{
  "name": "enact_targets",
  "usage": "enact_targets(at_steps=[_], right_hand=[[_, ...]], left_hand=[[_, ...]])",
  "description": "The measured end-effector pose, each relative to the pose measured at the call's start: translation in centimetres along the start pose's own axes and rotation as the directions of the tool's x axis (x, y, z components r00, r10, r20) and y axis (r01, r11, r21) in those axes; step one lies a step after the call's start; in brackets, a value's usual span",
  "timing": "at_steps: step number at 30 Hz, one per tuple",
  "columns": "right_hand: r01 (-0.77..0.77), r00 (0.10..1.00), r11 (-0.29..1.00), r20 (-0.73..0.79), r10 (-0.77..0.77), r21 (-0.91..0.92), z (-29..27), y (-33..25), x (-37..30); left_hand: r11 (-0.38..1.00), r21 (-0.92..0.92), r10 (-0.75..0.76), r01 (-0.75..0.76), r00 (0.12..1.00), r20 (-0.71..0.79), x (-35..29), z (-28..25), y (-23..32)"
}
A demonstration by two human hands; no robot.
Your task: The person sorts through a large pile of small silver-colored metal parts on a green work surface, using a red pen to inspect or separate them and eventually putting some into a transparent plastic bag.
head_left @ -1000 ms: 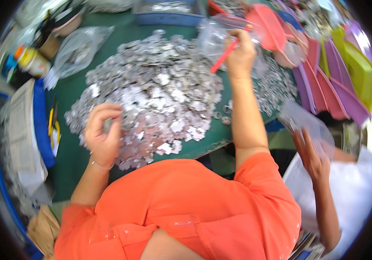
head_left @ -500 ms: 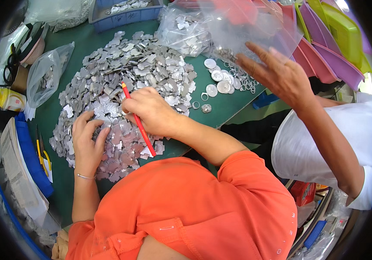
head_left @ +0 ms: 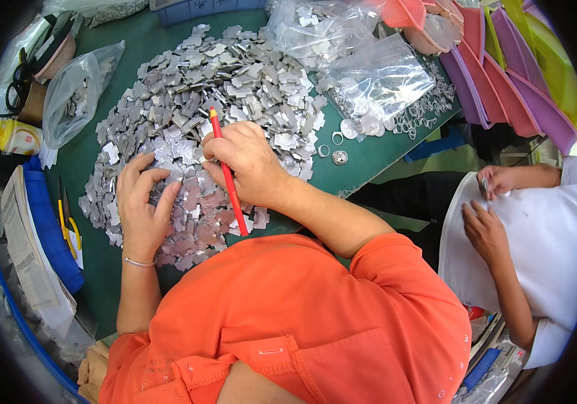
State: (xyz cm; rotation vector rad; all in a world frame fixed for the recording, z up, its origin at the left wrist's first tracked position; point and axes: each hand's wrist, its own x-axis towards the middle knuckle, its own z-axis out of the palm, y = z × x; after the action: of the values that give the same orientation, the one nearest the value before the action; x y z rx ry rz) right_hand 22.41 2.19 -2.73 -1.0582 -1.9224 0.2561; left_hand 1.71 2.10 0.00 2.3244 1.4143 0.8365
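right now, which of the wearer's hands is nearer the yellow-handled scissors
Left. The left hand is over the metal pieces, to the right of the yellow-handled scissors; the right hand, holding a red pen-like tool, is farther to their right.

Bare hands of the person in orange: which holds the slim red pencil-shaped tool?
The right hand, the tool slanting across it; the left hand has none, curved over the flat silver metal pieces.

Hidden or cropped
The right hand [head_left: 248,163] covered some silvery pieces [head_left: 197,84]; the top edge cut the blue tray [head_left: 202,9]; the co-worker's object [head_left: 483,187] was too tiny to tell
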Motion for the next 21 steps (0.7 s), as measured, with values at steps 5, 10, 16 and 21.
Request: enact_targets(at_steps=[5,10,16,21], right_hand=[[-0.007,1.0,1.0,-0.008,0.007,-0.006,0.0,0.0,-0.1],[-0.002,1.0,1.0,-0.024,0.002,0.001,0.2,0.1,-0.1],[-0.013,0.999,0.99,-0.05,0.021,0.138,-0.3,0.4,-0.2],[-0.09,0.943,0.989,-0.309,0.124,0.122,-5.9,1.6,-0.1]], left_hand=[[1.0,0.01,0.003,-0.003,1.0,-0.003,-0.1,0.1,0.0],[0.999,0.032,0.016,-0.016,1.0,-0.01,-0.1,0.1,0.1],[0.999,0.043,0.01,-0.009,1.0,-0.012,-0.1,0.1,0.1],[0.999,0.039,0.027,-0.026,1.0,-0.017,0.0,0.3,-0.1]])
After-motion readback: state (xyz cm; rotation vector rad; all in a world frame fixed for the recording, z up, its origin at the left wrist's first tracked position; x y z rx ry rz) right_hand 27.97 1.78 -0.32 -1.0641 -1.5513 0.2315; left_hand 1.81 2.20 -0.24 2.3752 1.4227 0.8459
